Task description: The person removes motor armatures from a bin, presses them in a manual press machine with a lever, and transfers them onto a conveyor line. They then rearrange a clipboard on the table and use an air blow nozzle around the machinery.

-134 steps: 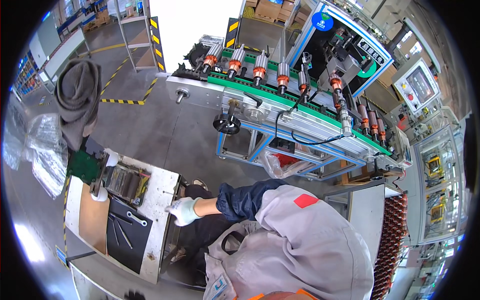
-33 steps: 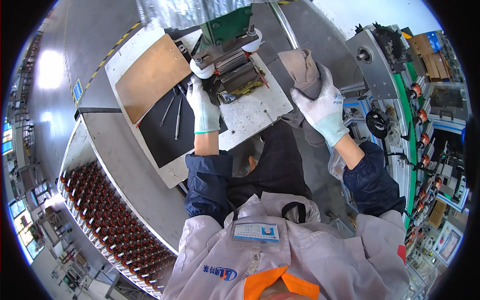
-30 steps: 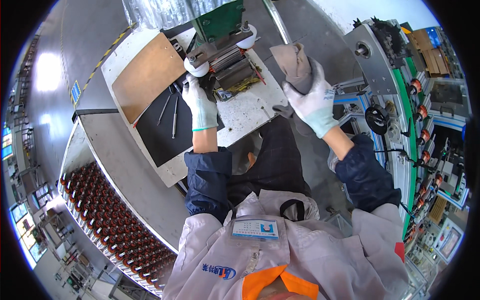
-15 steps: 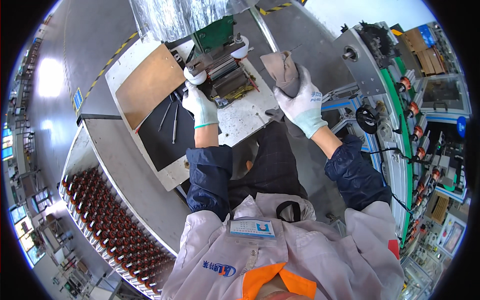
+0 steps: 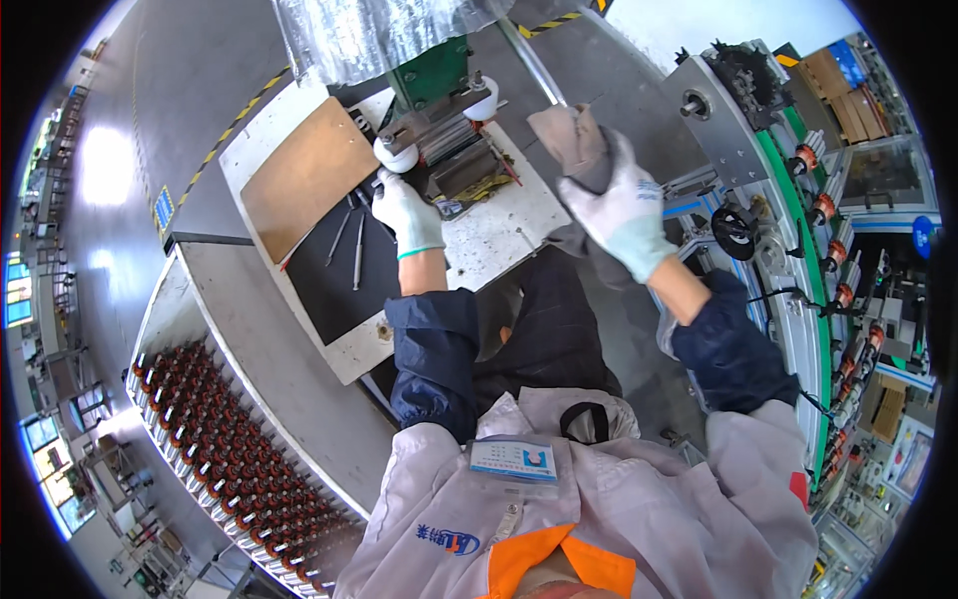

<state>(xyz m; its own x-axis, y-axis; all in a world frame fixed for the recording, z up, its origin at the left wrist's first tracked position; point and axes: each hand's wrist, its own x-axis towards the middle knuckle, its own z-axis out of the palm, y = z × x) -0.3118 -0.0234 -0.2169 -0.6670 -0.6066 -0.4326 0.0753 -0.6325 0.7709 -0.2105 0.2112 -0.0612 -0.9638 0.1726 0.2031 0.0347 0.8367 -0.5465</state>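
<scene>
Since half a second ago the right hand (image 5: 619, 205) has come a little lower and nearer the body, its gloved fingers (image 5: 639, 195) still wrapped tight around the brownish cloth-wrapped handle (image 5: 567, 140) of the long metal lever (image 5: 524, 55), which hangs in the air just off the counter's right edge. Meanwhile the left hand (image 5: 407, 215) has stayed put at the far middle of the white counter (image 5: 499, 235), fingers curled loosely against the front of the small press fixture (image 5: 444, 145), just below its white round knob (image 5: 396, 157); whether they actually pinch anything I cannot tell. A brown board (image 5: 304, 175) lies at the counter's far left corner, and thin metal tools (image 5: 357, 250) rest on the black mat (image 5: 334, 275) beside the left wrist. Rows of copper-wound rotors (image 5: 235, 459) fill the rack at lower left.
</scene>
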